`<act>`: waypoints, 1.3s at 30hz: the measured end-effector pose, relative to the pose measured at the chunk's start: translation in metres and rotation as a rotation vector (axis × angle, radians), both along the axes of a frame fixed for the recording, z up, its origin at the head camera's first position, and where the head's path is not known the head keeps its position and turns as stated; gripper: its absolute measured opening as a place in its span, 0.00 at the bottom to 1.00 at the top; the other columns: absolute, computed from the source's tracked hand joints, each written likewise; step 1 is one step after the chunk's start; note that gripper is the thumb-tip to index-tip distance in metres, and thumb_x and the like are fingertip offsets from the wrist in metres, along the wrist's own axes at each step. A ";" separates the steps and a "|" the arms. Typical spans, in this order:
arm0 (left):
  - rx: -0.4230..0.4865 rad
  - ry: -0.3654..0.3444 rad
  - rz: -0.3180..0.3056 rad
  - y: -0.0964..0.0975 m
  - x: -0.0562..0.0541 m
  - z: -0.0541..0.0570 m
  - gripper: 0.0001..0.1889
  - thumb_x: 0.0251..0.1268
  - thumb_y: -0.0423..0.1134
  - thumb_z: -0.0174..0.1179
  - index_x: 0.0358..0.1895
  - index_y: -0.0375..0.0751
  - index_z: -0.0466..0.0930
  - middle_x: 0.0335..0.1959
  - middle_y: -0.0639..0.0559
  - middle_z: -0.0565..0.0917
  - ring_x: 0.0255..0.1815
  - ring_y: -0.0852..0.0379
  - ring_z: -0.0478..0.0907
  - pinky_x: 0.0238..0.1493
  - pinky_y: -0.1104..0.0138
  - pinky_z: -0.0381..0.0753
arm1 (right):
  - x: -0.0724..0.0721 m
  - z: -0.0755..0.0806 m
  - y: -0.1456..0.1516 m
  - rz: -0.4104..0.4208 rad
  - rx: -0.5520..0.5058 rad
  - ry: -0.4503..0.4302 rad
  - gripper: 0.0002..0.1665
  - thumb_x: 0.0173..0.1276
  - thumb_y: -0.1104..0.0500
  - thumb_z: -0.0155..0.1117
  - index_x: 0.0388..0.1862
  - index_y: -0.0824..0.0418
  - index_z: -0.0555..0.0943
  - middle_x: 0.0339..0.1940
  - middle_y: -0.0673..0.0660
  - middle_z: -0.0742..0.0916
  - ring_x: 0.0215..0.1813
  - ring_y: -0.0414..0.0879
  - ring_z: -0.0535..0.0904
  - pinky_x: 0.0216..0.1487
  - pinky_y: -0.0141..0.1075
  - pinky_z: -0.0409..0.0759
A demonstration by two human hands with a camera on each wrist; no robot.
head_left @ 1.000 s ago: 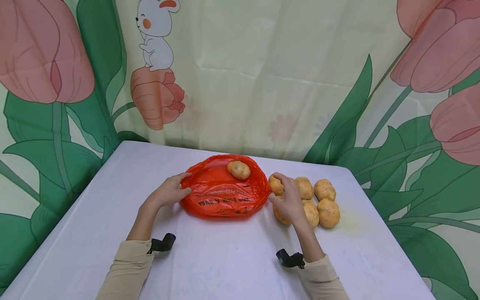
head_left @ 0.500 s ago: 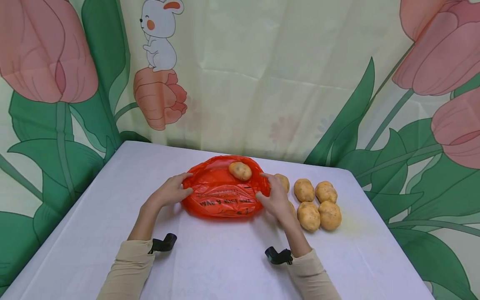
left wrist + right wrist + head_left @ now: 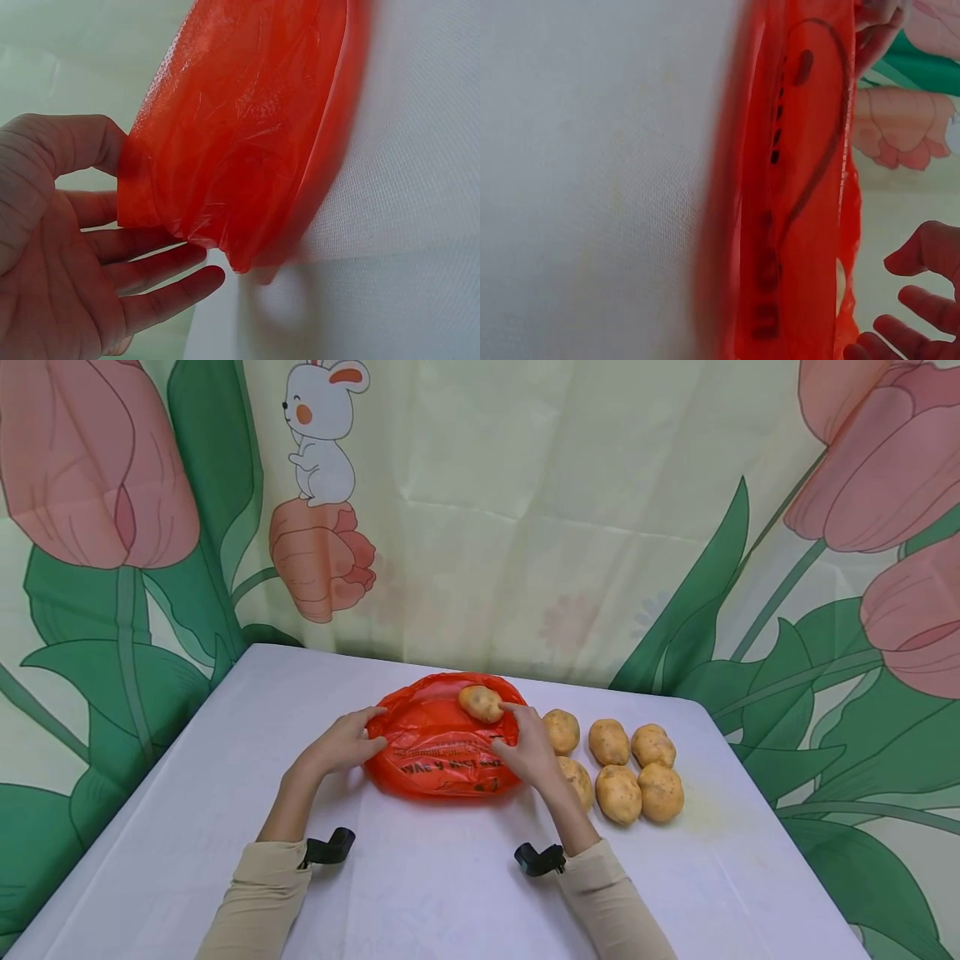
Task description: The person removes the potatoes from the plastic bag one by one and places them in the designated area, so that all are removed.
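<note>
A red plastic bag (image 3: pixel 442 768) with dark print lies on the table, its mouth spread wide. One potato (image 3: pixel 478 702) sits inside near the far rim. My left hand (image 3: pixel 339 745) pinches the bag's left edge; in the left wrist view the thumb presses the red plastic (image 3: pixel 232 135) against the forefinger while the other fingers stay extended. Over the right side of the mouth is my right hand (image 3: pixel 531 750), its fingertips close to the potato; whether they touch it I cannot tell. The right wrist view shows this hand's fingers (image 3: pixel 922 251) spread apart, with nothing held.
Several potatoes (image 3: pixel 618 793) rest in two rough rows to the right of the bag, the nearest potato (image 3: pixel 576 781) partly behind my right forearm. A white cloth covers the table (image 3: pixel 420 885). A curtain (image 3: pixel 465 527) printed with tulips and a rabbit hangs behind it.
My right hand has moved left from the bag's right edge to over its mouth, near the potato, uncovering potatoes at the right. My left hand keeps its place on the bag.
</note>
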State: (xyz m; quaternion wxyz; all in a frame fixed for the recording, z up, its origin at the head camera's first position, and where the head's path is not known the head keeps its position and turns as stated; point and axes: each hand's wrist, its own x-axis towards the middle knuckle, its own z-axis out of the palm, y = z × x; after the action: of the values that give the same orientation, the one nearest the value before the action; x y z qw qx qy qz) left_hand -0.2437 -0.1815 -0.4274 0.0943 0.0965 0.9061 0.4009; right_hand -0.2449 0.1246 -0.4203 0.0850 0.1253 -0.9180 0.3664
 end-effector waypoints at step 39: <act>-0.011 0.046 -0.019 -0.003 0.000 -0.002 0.31 0.72 0.38 0.54 0.75 0.29 0.64 0.71 0.30 0.71 0.67 0.35 0.70 0.65 0.42 0.77 | -0.065 0.004 -0.022 0.006 0.177 -0.058 0.37 0.66 0.56 0.73 0.71 0.65 0.73 0.67 0.66 0.78 0.69 0.63 0.69 0.70 0.54 0.71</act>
State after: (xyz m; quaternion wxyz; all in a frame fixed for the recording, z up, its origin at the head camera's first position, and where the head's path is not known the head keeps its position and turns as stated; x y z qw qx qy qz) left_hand -0.2437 -0.1844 -0.4294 0.0780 0.1136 0.9094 0.3925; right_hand -0.3096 0.1026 -0.4163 0.0457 0.1242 -0.9486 0.2876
